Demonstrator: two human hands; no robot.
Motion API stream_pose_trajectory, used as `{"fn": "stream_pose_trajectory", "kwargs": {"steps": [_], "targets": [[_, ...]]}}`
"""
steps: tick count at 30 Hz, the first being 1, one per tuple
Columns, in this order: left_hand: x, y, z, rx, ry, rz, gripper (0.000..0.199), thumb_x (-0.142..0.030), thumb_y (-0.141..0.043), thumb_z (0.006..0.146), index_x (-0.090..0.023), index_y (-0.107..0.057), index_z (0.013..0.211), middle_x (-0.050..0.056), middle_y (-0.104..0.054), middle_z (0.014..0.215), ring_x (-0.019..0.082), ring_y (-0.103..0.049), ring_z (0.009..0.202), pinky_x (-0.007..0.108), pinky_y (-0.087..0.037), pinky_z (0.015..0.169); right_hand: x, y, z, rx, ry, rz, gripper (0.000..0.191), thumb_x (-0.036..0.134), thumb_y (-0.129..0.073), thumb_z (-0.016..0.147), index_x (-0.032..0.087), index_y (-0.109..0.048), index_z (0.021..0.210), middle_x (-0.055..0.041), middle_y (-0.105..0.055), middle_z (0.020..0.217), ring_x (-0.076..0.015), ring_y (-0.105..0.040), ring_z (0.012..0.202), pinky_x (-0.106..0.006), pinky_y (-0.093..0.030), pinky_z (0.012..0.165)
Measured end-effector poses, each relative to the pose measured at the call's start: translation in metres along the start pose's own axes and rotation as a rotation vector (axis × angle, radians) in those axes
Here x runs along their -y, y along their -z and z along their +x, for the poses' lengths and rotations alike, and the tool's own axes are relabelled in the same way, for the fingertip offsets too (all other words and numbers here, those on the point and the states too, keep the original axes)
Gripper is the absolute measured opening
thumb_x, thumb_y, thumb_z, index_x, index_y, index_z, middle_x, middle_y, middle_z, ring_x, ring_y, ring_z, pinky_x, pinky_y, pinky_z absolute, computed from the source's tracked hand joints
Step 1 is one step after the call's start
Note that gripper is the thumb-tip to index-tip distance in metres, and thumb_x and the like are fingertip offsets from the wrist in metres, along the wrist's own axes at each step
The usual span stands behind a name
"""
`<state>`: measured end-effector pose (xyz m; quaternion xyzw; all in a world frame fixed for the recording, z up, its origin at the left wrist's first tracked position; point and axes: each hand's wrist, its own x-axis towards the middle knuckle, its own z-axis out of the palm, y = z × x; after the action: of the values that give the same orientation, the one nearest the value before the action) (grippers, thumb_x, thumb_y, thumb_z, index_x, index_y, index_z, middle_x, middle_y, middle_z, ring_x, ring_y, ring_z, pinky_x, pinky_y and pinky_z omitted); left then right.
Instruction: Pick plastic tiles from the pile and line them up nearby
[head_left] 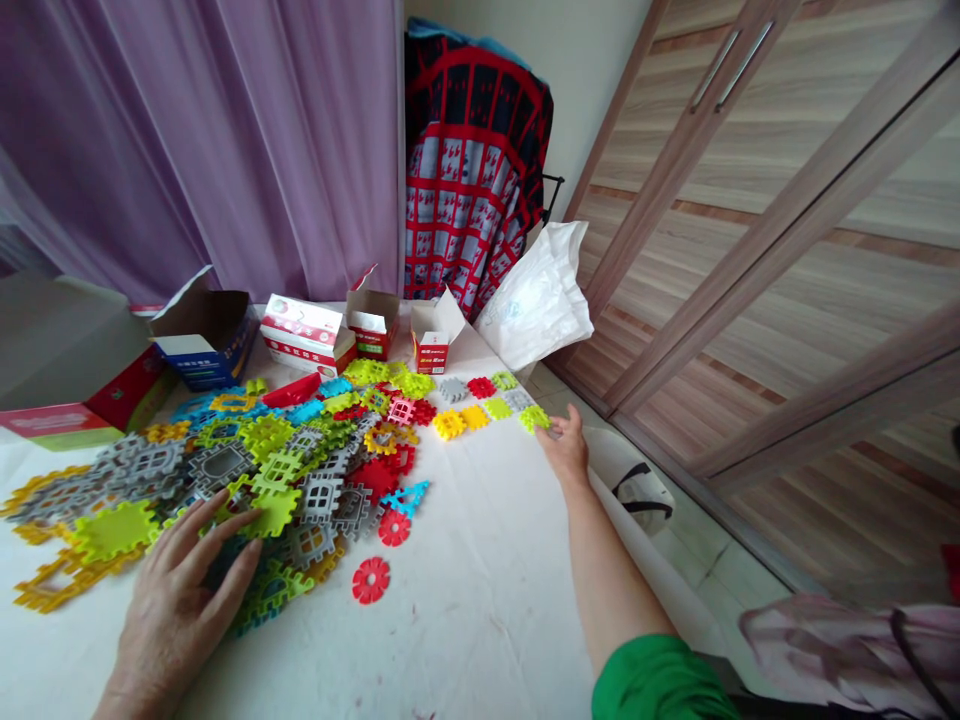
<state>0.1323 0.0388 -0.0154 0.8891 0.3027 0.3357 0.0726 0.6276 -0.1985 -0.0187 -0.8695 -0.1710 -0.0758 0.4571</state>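
My left hand (187, 580) rests on the near side of a big heap of interlocking plastic building pieces (281, 470), fingers spread, with nothing visible gripped. Grey, lime, yellow, red and blue pieces make up the heap, some with window shapes. Out at the table's right edge, my right hand (568, 448) has its fingertips on the edge of a lime-green toothed square (534, 418). Beside that square lie a lime square (497, 408), a grey square (517, 399), a yellow piece (450, 425) and several others in small rows.
Opened boxes line the back: a large one (75, 370), a blue one (206, 340), a red-and-white one (307, 335) and small red ones (430, 345). A white bag (540, 295) stands at the far right corner. Red flower-shaped discs (371, 580) lie near the heap.
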Motion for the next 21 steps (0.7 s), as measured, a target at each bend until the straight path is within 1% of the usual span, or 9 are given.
{"fn": "stream_pose_trajectory", "kwargs": {"steps": [4,11,14,21], "targets": [[-0.0021,-0.0027,-0.0012,-0.040,0.020,-0.015,0.037,-0.053,-0.046,0.096,-0.031,-0.065,0.118,0.012,-0.058,0.144,0.036,-0.056,0.134,0.060,-0.048,0.110,0.0008,-0.0008,-0.0004,-0.011,-0.005,-0.034,0.090,0.040,-0.067,0.070,0.014,-0.038,0.151,-0.0107,-0.075,0.117,-0.0253,-0.071,0.100,-0.038,-0.053,0.088],[-0.0006,-0.0051,-0.0016,-0.029,0.044,-0.037,0.039,-0.055,-0.046,0.095,-0.034,-0.065,0.121,0.010,-0.057,0.146,0.037,-0.054,0.135,0.062,-0.047,0.111,-0.0034,-0.0026,0.0021,-0.011,0.010,-0.053,0.091,0.041,-0.068,0.070,0.017,-0.038,0.152,-0.0093,-0.076,0.118,-0.0249,-0.071,0.101,-0.037,-0.053,0.088],[-0.0005,-0.0051,-0.0014,-0.037,0.028,-0.026,0.037,-0.055,-0.047,0.095,-0.034,-0.064,0.120,0.010,-0.057,0.145,0.036,-0.056,0.133,0.060,-0.048,0.110,-0.0031,-0.0022,0.0025,-0.003,0.005,-0.050,0.091,0.040,-0.068,0.070,0.017,-0.038,0.153,-0.0091,-0.076,0.118,-0.0249,-0.071,0.102,-0.037,-0.053,0.090],[-0.0018,-0.0037,-0.0010,-0.042,0.032,-0.031,0.039,-0.057,-0.047,0.094,-0.033,-0.066,0.119,0.010,-0.057,0.145,0.036,-0.056,0.133,0.061,-0.048,0.111,-0.0012,-0.0011,0.0009,0.008,0.012,-0.031,0.091,0.039,-0.068,0.070,0.014,-0.037,0.152,-0.0108,-0.075,0.119,-0.0257,-0.071,0.104,-0.039,-0.053,0.093]]}}
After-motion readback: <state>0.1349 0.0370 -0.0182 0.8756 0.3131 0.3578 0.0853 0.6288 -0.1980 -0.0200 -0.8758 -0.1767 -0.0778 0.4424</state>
